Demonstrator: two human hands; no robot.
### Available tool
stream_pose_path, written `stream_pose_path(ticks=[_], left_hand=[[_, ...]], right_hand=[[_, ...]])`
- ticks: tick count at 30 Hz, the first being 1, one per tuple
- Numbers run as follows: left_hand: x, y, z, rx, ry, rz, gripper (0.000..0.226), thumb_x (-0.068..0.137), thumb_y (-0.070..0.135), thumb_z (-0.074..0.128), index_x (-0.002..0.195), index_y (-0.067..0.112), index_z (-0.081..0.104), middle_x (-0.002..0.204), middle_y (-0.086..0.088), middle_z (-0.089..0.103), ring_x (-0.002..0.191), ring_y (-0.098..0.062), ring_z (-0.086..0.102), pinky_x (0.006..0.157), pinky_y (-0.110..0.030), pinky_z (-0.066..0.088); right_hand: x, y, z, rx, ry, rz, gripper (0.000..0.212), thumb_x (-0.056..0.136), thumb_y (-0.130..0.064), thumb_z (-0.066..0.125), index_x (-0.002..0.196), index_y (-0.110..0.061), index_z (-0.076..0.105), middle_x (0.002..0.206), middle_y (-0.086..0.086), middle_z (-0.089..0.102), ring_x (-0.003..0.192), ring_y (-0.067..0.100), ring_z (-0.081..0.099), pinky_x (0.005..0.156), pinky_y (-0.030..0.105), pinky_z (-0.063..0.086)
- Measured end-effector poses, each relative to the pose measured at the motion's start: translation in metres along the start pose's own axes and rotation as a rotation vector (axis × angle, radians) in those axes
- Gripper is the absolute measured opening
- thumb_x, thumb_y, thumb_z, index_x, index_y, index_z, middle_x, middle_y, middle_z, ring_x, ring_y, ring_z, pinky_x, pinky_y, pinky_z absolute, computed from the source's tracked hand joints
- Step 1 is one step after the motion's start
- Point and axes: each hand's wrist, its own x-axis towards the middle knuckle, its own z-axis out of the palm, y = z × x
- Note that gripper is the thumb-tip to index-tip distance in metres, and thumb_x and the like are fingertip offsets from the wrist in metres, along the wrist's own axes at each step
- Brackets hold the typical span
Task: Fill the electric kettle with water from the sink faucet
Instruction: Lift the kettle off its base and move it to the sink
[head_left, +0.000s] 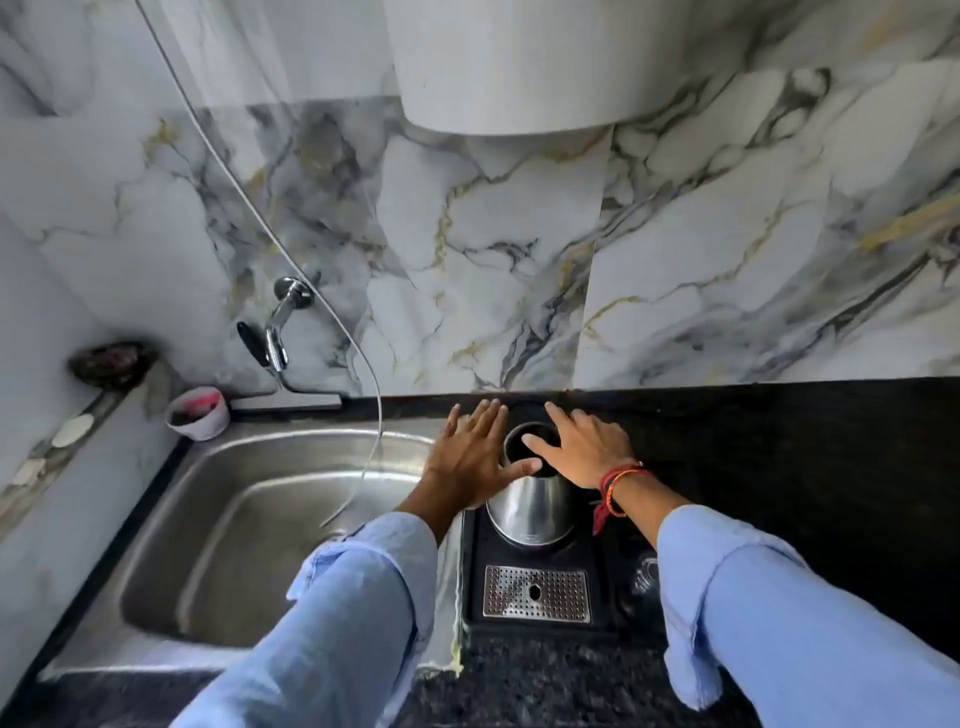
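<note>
Steel sink (249, 525) lay left of the black base unit (535, 587), on which the lidless electric kettle (530, 506) stood upright. Left hand (470, 457) and right hand (584, 449) flanked its rim, fingers spread, gripping nothing. Faucet (278, 332) sat wall-mounted, well apart.

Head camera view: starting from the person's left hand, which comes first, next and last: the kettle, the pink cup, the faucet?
From the left hand:
1. Kettle, right beside it, thumb at its rim.
2. Pink cup, off to the left at the sink's back corner.
3. Faucet, up on the wall, farthest.
</note>
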Motion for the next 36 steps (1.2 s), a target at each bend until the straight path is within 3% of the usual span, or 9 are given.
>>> stream_pose_path(ticks=[2, 10, 16, 22, 29, 34, 36], left_hand=[[-0.002, 0.003, 0.011, -0.025, -0.047, 0.005, 0.121, 0.071, 0.091, 0.003, 0.158, 0.007, 0.009, 0.168, -0.008, 0.008, 0.155, -0.018, 0.001, 0.124, -0.049, -0.001], [-0.005, 0.006, 0.048, -0.069, -0.008, -0.071, 0.122, 0.076, 0.093, 0.022, 0.157, 0.006, -0.005, 0.168, -0.008, -0.002, 0.154, -0.020, -0.005, 0.125, -0.048, 0.001], [-0.008, 0.008, 0.048, -0.094, 0.042, -0.089, 0.122, 0.074, 0.093, 0.020, 0.158, 0.006, -0.002, 0.168, -0.009, 0.001, 0.155, -0.020, -0.003, 0.125, -0.047, 0.005], [-0.020, -0.008, 0.047, -0.140, 0.097, -0.134, 0.120, 0.078, 0.092, 0.026, 0.158, 0.006, 0.004, 0.168, -0.010, 0.009, 0.155, -0.020, 0.002, 0.126, -0.045, 0.008], [-0.035, -0.068, 0.010, -0.195, 0.194, -0.152, 0.119, 0.078, 0.092, 0.025, 0.158, 0.007, 0.005, 0.167, -0.010, 0.012, 0.154, -0.016, 0.003, 0.126, -0.041, 0.006], [-0.048, -0.142, -0.019, -0.169, 0.264, -0.106, 0.115, 0.081, 0.087, 0.034, 0.157, 0.004, 0.012, 0.165, -0.014, 0.021, 0.154, -0.023, 0.012, 0.126, -0.040, 0.007], [-0.054, -0.181, -0.027, -0.150, 0.264, -0.078, 0.115, 0.081, 0.087, 0.035, 0.157, 0.003, 0.013, 0.164, -0.016, 0.022, 0.153, -0.024, 0.014, 0.125, -0.042, 0.010]], right_hand=[[0.003, 0.001, 0.006, -0.006, -0.040, 0.014, 0.084, 0.081, -0.080, 0.031, 0.149, -0.030, 0.031, 0.133, 0.015, 0.061, 0.120, 0.036, 0.058, 0.096, 0.047, 0.046], [0.010, 0.006, 0.017, 0.051, 0.059, 0.062, 0.070, 0.079, -0.075, 0.041, 0.119, -0.020, 0.059, 0.109, 0.017, 0.072, 0.101, 0.039, 0.067, 0.077, 0.040, 0.051], [0.013, 0.008, 0.019, 0.098, 0.143, 0.056, 0.065, 0.073, -0.071, 0.049, 0.099, -0.015, 0.069, 0.100, 0.015, 0.074, 0.093, 0.036, 0.068, 0.070, 0.036, 0.045], [0.018, -0.021, -0.001, 0.060, 0.154, 0.004, 0.071, 0.068, -0.074, 0.049, 0.094, -0.012, 0.072, 0.097, 0.014, 0.074, 0.091, 0.036, 0.068, 0.072, 0.038, 0.049], [0.039, -0.088, -0.028, 0.041, 0.218, -0.071, 0.069, 0.067, -0.075, 0.051, 0.086, -0.011, 0.069, 0.092, 0.014, 0.073, 0.086, 0.034, 0.067, 0.063, 0.033, 0.041], [0.057, -0.160, -0.031, 0.146, 0.249, -0.039, 0.067, 0.067, -0.074, 0.049, 0.083, -0.012, 0.070, 0.090, 0.013, 0.074, 0.086, 0.035, 0.067, 0.066, 0.034, 0.044], [0.067, -0.189, -0.028, 0.269, 0.234, -0.005, 0.061, 0.078, -0.066, 0.046, 0.087, -0.011, 0.072, 0.096, 0.017, 0.073, 0.093, 0.038, 0.064, 0.074, 0.038, 0.046]])
